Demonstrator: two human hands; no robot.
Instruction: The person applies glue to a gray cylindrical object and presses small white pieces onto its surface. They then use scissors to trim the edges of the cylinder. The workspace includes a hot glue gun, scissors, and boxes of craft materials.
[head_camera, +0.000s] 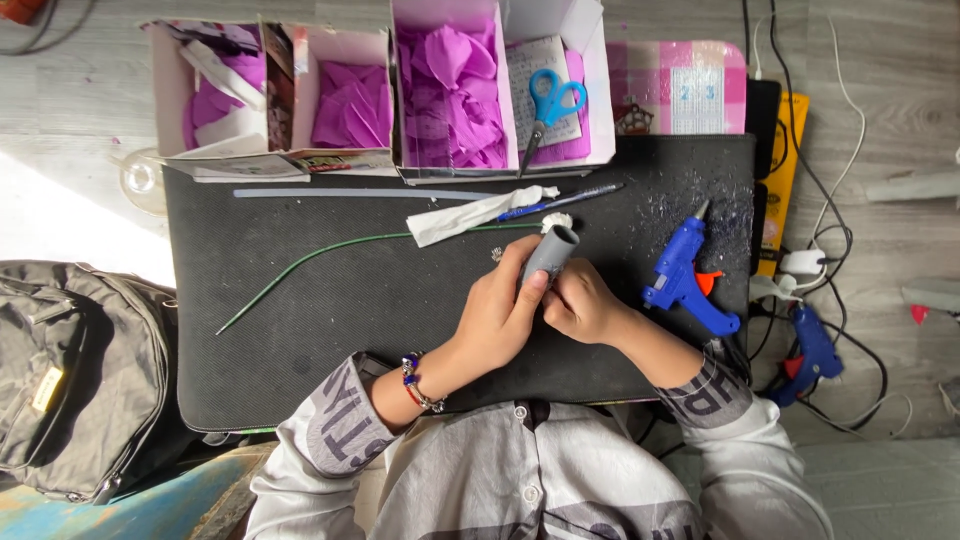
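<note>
Both my hands, left (497, 312) and right (582, 303), clench fingers round a grey tube (551, 252) above the black mat (330, 300), mid-wrap I judge, glue gun (686, 272) beside, stem (330, 250) and scissors (545, 108) beyond.

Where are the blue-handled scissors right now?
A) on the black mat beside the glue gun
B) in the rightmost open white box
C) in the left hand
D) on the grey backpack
B: the scissors lie in the rightmost white box, on a printed sheet over purple paper, well away from both hands.
</note>
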